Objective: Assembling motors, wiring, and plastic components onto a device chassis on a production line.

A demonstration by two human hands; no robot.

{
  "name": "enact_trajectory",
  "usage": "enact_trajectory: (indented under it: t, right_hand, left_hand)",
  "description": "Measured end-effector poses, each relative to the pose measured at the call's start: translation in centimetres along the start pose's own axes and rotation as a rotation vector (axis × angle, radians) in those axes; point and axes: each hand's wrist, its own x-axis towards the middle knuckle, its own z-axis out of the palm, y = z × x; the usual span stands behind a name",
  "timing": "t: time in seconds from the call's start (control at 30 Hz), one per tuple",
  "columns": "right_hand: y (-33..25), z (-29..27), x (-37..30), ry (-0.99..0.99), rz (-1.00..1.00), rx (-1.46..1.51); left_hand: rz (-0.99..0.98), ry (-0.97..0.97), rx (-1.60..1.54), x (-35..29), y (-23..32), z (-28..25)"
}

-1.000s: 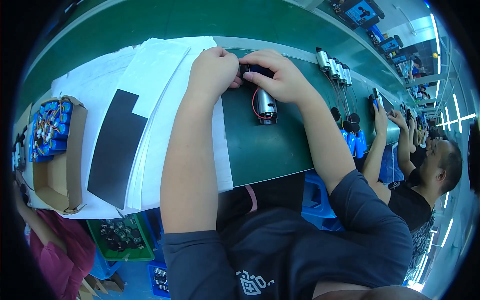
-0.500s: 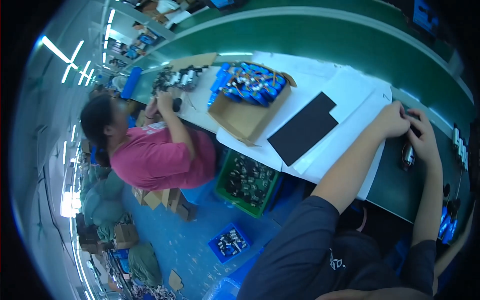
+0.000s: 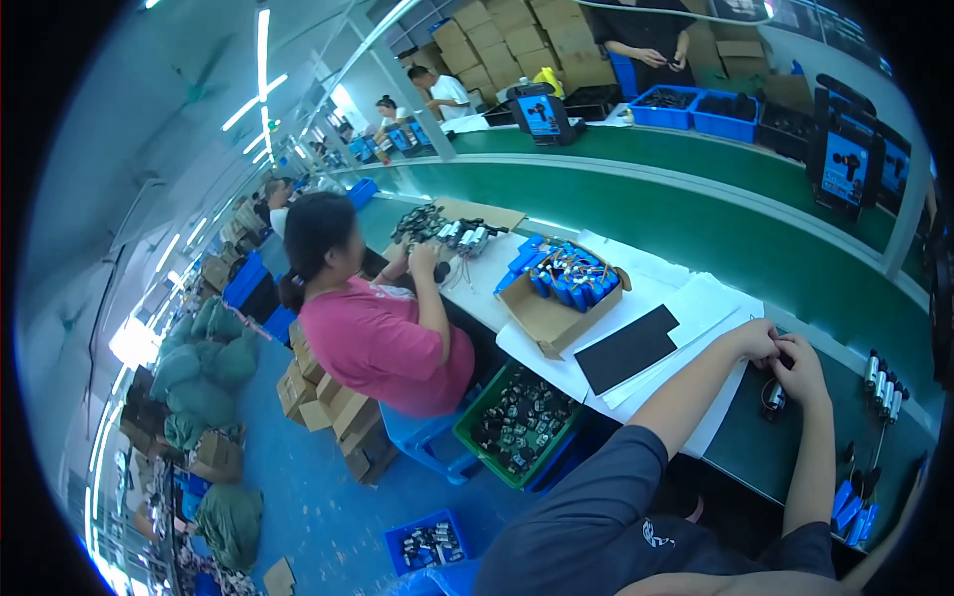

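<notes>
My left hand [image 3: 752,340] and my right hand [image 3: 801,372] meet over the green bench at the right, fingertips bent together. Whatever they pinch is small and mostly hidden by the fingers; I cannot make it out. Just below my right hand is a small silver cylindrical part with thin wires [image 3: 773,398], seemingly on the bench. Beneath my left forearm spread white paper sheets [image 3: 730,397]. On the paper lies a flat black sheet [image 3: 628,350] with a notched corner.
A cardboard box [image 3: 537,318] holds blue wired battery packs. Silver cylinders [image 3: 883,387] and blue packs [image 3: 853,512] lie at the right. A co-worker in pink [image 3: 383,333] sits at the left. Below stand a green crate [image 3: 465,429] and a blue bin [image 3: 396,551].
The view has tilted up, bringing the far benches and more people into sight. My hands remain together over the bench with the fingers still bent.
</notes>
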Motion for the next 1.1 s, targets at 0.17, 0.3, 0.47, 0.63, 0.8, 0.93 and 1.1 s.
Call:
enact_trajectory:
  t: [0.17, 0.3, 0.47, 0.63, 0.8, 0.93, 1.1]
  right_hand:
    - [-0.1, -0.1, 0.1, -0.011, -0.002, -0.04]
    - [-0.6, -0.9, -0.4, -0.031, -0.103, 0.01]
    - [0.2, -0.6, -0.5, 0.022, -0.059, 0.031]
    - [0.2, -0.6, -0.6, 0.037, -0.091, -0.008]
    - [-0.3, -0.7, 0.1, 0.001, -0.086, -0.011]
    - [0.1, -0.6, -0.2, -0.018, -0.033, -0.011]
    - [-0.3, -0.5, 0.3, 0.003, -0.058, -0.045]
  left_hand:
    - [-0.055, -0.023, 0.124, -0.8, 1.1, 0.2]
    - [0.017, 0.055, 0.078, -1.7, -0.2, 1.1]
    - [0.083, 0.057, 0.21, -2.3, 0.0, 1.3]
    - [0.123, -0.005, 0.078, -2.3, -1.7, 0.9]
    - [0.109, -0.014, 0.034, -2.8, -1.5, 0.0]
    - [0.068, -0.043, -0.087, -2.9, -1.8, 0.4]
    - [0.118, -0.032, -0.085, -3.1, -1.6, -0.1]
